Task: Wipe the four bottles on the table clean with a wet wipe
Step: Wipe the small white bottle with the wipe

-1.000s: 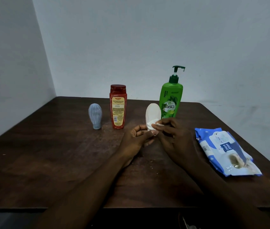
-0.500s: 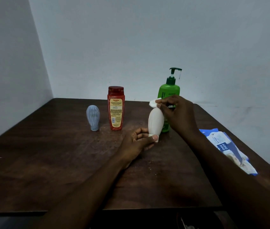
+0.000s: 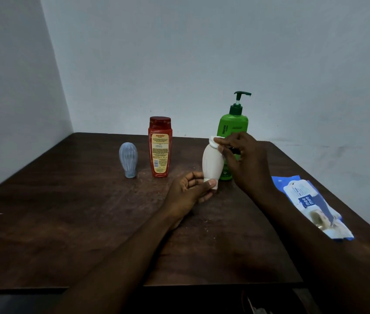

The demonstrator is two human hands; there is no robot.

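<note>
White bottle (image 3: 212, 163) stands cap-down, wet wipe (image 3: 213, 141) pressed on top.

Four upright bottles (image 3: 212, 163); wipe (image 3: 213, 141) atop white.

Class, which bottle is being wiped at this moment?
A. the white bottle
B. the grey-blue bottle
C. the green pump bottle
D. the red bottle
A: the left hand grips the white bottle at its base while the right hand presses the wet wipe to its top.
</note>
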